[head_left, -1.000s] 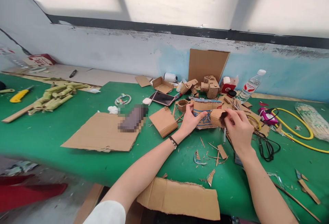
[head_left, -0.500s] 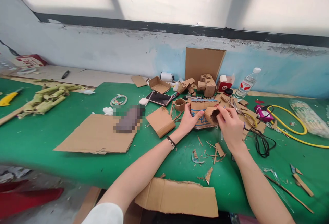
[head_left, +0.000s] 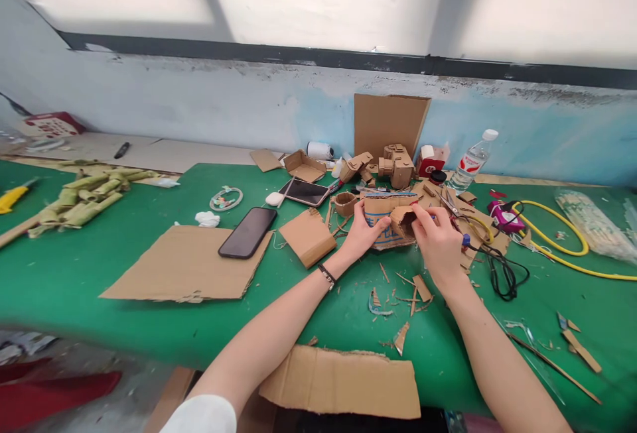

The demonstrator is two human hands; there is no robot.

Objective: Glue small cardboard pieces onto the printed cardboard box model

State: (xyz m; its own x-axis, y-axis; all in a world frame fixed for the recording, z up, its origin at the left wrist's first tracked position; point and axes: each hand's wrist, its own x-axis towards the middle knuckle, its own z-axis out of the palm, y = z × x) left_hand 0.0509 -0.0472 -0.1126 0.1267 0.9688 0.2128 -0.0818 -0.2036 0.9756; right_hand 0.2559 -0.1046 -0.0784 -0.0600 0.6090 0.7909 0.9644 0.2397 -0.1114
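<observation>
My left hand (head_left: 362,234) grips the left side of a curved cardboard piece with blue print (head_left: 381,213) on the green table (head_left: 149,327). My right hand (head_left: 436,245) closes its fingers round a small rolled cardboard part (head_left: 402,219) and holds it against the printed piece. Both hands meet at the table's middle. A black band sits on my left wrist. Cardboard scraps (head_left: 415,290) lie just below my hands.
A phone (head_left: 247,232) lies on a flat cardboard sheet (head_left: 186,264). A tablet (head_left: 305,190), small cardboard models (head_left: 397,166), a water bottle (head_left: 470,160), scissors (head_left: 448,202), a glue gun (head_left: 501,215) with yellow hose, and black cable (head_left: 502,274) surround my hands. Bamboo pieces (head_left: 84,194) lie at the left.
Both hands have drawn closer together and moved slightly left and up with the cardboard pieces; the rolled part now presses against the printed piece. The view has shifted a little.
</observation>
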